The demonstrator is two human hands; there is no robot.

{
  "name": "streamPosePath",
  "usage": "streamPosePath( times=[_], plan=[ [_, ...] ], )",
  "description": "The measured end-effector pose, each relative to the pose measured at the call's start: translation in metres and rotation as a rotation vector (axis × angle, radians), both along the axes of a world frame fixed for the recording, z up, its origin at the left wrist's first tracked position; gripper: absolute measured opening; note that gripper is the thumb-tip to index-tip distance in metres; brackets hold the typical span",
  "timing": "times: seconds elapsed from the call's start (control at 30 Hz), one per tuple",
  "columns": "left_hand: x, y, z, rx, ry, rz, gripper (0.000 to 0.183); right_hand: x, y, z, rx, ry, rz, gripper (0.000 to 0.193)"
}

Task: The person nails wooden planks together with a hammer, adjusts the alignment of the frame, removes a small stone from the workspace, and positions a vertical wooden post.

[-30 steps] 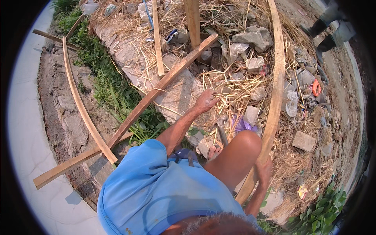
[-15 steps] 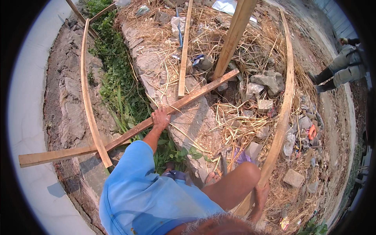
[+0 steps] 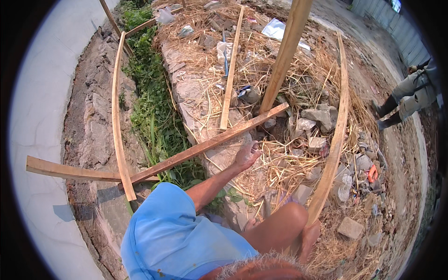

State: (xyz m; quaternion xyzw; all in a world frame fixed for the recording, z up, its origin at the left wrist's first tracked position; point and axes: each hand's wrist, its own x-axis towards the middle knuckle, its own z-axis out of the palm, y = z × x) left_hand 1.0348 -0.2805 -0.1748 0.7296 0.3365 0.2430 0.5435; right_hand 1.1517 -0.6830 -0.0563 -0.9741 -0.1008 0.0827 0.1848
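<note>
My left hand (image 3: 247, 155) hangs above the straw and concrete with its fingers apart and slightly bent, holding nothing. Just beyond it, a reddish wooden beam (image 3: 210, 144) runs diagonally, apart from my fingers. My right hand (image 3: 309, 237) is wrapped round the near end of a long pale wooden plank (image 3: 337, 140), beside my bent knee; some of its fingers are hidden. Under the diagonal beam's left end region, another wooden board (image 3: 70, 170) reaches toward the wall. A thin batten (image 3: 119, 112) crosses there, and a second batten (image 3: 231, 74) lies on the straw ahead.
A thick wooden post (image 3: 285, 56) rises ahead. Stones (image 3: 322, 116), a brick (image 3: 350, 227) and an orange scrap (image 3: 373, 173) litter the right side. Green plants (image 3: 154, 112) fill a gap by the concrete ledge. A white wall (image 3: 42, 116) stands left; another person's legs (image 3: 406, 98) show far right.
My left hand has let go of the diagonal beam and moved right, toward the straw. My right hand stays on the long plank. The view has shifted slightly.
</note>
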Motion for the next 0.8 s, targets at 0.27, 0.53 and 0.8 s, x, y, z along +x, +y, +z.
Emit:
streamPosePath(
  times=[0.27,0.53,0.8],
  plan=[
    [0.229,-0.184,0.054,-0.814,0.031,-0.637,0.114,-0.022,-0.055,0.020,0.034,0.037,0.053,0.063],
    [0.276,-0.291,0.075,-1.124,0.000,-0.507,0.069,-0.007,-0.104,0.033,-0.154,0.091,0.008,0.075],
    [0.260,-0.286,0.038,-1.086,0.061,-0.400,0.097,-0.064,-0.182,0.050,0.515,0.942,-0.135,0.075]
  ],
)
